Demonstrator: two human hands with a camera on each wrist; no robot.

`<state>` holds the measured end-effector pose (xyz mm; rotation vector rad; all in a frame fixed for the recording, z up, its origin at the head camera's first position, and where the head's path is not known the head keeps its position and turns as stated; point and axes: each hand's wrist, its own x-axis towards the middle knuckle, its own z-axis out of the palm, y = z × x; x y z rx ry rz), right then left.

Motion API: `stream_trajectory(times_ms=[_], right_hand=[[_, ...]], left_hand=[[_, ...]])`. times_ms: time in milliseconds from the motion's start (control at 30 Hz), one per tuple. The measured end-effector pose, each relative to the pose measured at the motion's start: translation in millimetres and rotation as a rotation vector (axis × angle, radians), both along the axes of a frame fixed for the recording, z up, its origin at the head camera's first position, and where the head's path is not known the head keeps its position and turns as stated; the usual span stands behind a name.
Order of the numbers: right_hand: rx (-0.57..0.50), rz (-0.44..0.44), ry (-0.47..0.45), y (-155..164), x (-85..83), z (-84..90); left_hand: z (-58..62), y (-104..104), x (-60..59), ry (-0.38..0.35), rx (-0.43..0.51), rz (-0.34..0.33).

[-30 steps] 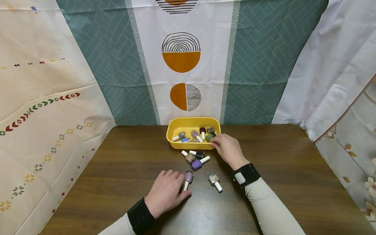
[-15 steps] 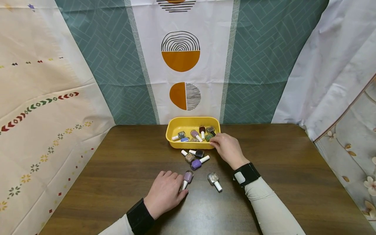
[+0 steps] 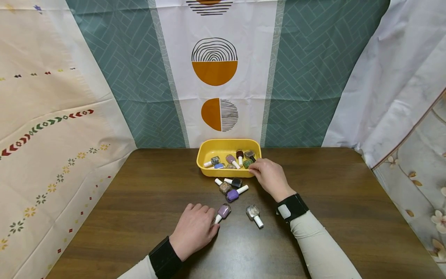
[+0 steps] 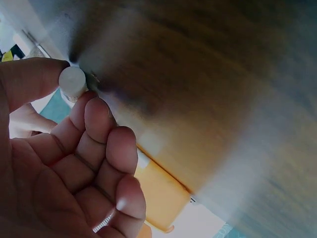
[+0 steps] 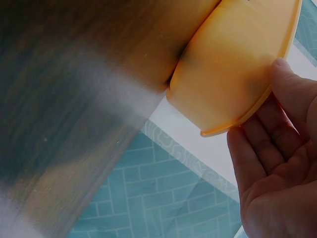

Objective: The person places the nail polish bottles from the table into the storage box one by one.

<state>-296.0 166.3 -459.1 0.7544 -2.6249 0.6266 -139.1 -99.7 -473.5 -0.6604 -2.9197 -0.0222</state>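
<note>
My left hand (image 3: 195, 231) pinches the white cap of a mauve nail polish bottle (image 3: 224, 210) between thumb and forefinger. In the left wrist view, the end of that white cap (image 4: 73, 81) shows at the fingertips. My right hand (image 3: 271, 176) grips the near right corner of the yellow tray (image 3: 226, 173). Its thumb lies on the rim in the right wrist view, with fingers at the other side of the wall. Inside the tray lie several nail polish bottles, among them a green one (image 3: 248, 163) and a dark red one (image 3: 239, 154).
On the brown table (image 3: 146, 193), a purple bottle (image 3: 232, 195), a gold glitter bottle (image 3: 225, 188) and a black bottle (image 3: 237, 182) lie just before the tray. A silver glitter bottle (image 3: 252, 212) lies to the right of the mauve one. A patterned cloth (image 3: 303, 77) hangs behind.
My left hand has shifted slightly left, and the mauve bottle has turned, its cap end swinging left toward the hand. My right hand has stayed on the tray.
</note>
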Motion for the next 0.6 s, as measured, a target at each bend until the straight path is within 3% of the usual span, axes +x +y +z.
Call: stream_trajectory(times_ms=[600], right_hand=[[-0.004,-0.002,-0.011,-0.2,0.2,-0.2]], left_hand=[[1.8,-0.8,0.7,0.033,-0.003,0.010]])
